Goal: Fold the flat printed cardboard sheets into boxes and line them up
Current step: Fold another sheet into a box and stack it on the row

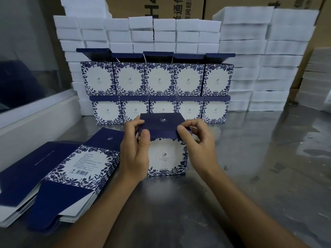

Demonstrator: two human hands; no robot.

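Note:
A blue-and-white floral box [166, 158] stands upright on the steel table in front of me. My left hand [136, 149] pinches the left end of its navy lid flap [161, 125], thumb on the front tuck edge. My right hand [195, 140] pinches the flap's right corner. A stack of flat printed sheets [59, 176] lies at the left, fanned toward me. Behind the held box, folded boxes [157, 93] stand in two stacked rows; the upper row has its lids open.
White foam blocks [250, 59] are piled high behind and to the right of the box rows. Brown cartons [157, 6] stand at the back. A white ledge [35, 119] runs along the left. Bare steel tabletop [259, 167] stretches to the right.

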